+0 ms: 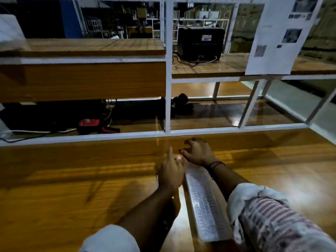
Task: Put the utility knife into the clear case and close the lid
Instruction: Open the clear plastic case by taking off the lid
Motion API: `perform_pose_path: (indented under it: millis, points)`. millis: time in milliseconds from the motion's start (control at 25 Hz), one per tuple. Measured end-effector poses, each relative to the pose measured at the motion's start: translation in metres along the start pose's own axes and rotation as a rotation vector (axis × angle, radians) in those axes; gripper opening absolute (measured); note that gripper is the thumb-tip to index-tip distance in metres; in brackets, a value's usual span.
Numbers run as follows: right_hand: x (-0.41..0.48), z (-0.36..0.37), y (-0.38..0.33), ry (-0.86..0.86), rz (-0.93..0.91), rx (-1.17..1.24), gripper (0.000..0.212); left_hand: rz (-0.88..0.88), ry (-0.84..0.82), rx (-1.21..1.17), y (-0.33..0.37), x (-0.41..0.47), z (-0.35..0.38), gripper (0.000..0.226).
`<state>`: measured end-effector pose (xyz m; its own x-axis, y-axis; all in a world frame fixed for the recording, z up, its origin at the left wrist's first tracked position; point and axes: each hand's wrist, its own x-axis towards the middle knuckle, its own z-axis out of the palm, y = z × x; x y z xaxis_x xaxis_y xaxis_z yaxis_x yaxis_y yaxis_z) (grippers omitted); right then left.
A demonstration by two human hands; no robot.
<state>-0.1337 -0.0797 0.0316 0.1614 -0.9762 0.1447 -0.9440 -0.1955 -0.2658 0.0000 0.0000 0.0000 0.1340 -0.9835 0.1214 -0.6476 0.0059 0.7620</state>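
No legible text anywhere. White paper sheet hanging on the frame at upper right: dark photo blocks and faint grey lines of print, too blurred to read. Small white sticker on the black box on the far shelf: markings too small to make out.

Single head-worn wide-angle view: looked forward and down, close over both forearms, across wooden table toward white-framed shelving.
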Motion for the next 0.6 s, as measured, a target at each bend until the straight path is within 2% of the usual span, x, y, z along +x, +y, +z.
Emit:
perform_pose_path:
  millis: [160,240,480,600]
  points:
    - [-0.016,0.016,0.012,-0.071,0.050,0.037,0.066,-0.164,-0.036,-0.096,0.000,-0.012,0.030,0.046]
    - [-0.014,0.020,0.012,-0.055,-0.027,0.010,0.069,-0.260,-0.046,-0.186,-0.003,-0.010,0.041,0.042]
    - [0.004,0.017,0.011,-0.024,-0.038,0.117,0.044,-0.400,0.017,-0.318,0.002,0.002,0.050,0.035]
    - [0.009,0.021,0.017,-0.023,-0.049,0.159,0.048,-0.434,0.027,-0.424,0.008,-0.001,0.053,0.036]
